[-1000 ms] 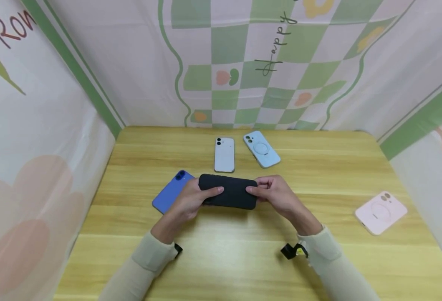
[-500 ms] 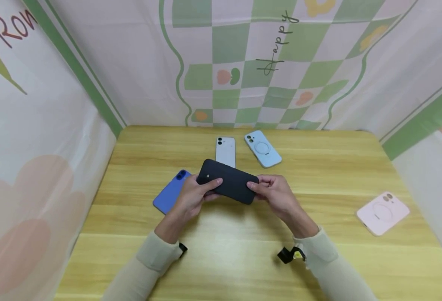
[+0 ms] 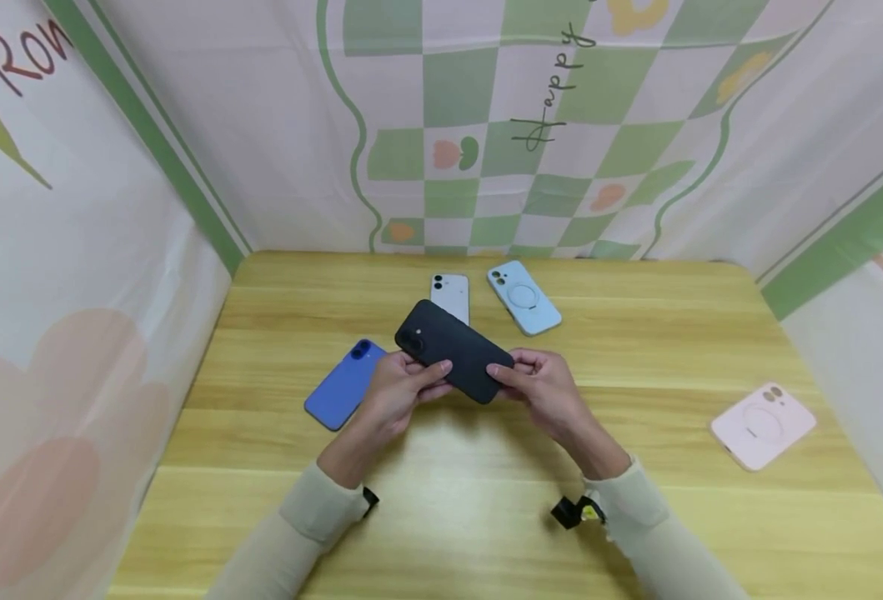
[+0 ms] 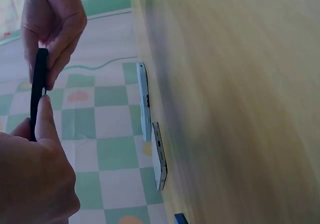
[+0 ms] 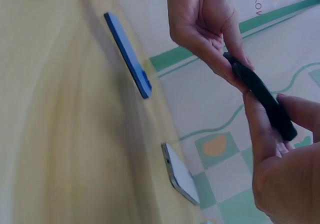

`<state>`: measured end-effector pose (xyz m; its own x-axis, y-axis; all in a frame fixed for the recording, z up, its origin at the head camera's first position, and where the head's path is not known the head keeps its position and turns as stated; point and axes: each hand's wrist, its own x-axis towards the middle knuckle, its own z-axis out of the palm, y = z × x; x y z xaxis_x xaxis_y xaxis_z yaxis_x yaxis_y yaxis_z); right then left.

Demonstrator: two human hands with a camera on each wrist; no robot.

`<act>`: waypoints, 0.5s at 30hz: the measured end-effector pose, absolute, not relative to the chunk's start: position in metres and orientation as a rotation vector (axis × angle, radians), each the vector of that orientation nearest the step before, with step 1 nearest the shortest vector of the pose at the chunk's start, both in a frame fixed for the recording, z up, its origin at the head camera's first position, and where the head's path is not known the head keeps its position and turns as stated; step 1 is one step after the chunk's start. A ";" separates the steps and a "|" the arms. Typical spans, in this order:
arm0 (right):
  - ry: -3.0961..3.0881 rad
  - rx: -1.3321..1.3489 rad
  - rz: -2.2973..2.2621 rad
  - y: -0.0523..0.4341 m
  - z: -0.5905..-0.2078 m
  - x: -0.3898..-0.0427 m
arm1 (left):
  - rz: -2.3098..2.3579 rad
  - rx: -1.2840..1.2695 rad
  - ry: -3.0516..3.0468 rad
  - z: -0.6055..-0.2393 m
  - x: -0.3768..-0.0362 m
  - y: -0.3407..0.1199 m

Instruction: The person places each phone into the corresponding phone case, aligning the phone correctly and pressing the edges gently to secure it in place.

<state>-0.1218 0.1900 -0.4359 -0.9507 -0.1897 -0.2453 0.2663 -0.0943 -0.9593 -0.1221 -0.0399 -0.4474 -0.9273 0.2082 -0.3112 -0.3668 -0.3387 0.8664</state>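
Observation:
Both hands hold a black phone (image 3: 452, 346) above the table, its back facing up and tilted; I cannot tell whether it sits in a case. A dark camera area shows at its upper left end. My left hand (image 3: 394, 393) pinches the lower edge near the middle, thumb on the back. My right hand (image 3: 549, 390) pinches the right end, thumb also on top. In the left wrist view the black phone (image 4: 38, 91) is seen edge-on between the two hands. Beneath and behind it lies a white phone (image 3: 450, 296), partly hidden.
A blue phone (image 3: 342, 390) lies on the wooden table (image 3: 456, 517) beside my left hand. The light blue phone case (image 3: 525, 298) with a ring lies at the back. Far right is a pink phone case (image 3: 762, 427). A patterned curtain (image 3: 486, 125) stands behind the table.
The black phone has turned clockwise, its left end rising over the white phone and its camera area coming into view. My left hand has shifted right along the lower edge.

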 end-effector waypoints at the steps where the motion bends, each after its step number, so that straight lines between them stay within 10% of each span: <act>1: 1.903 0.054 -2.079 0.191 -0.435 -0.122 | 2.293 -0.192 1.565 -0.447 -0.122 -0.041; 15: 2.041 -0.149 -1.655 0.202 -0.433 -0.127 | 1.889 0.001 1.677 -0.447 -0.123 -0.053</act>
<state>-0.1269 0.2022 -0.4327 -0.8670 -0.3891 -0.3113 0.2243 0.2532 -0.9410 -0.1228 -0.0527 -0.4474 -0.8166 0.4320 -0.3827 -0.4312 -0.0158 0.9021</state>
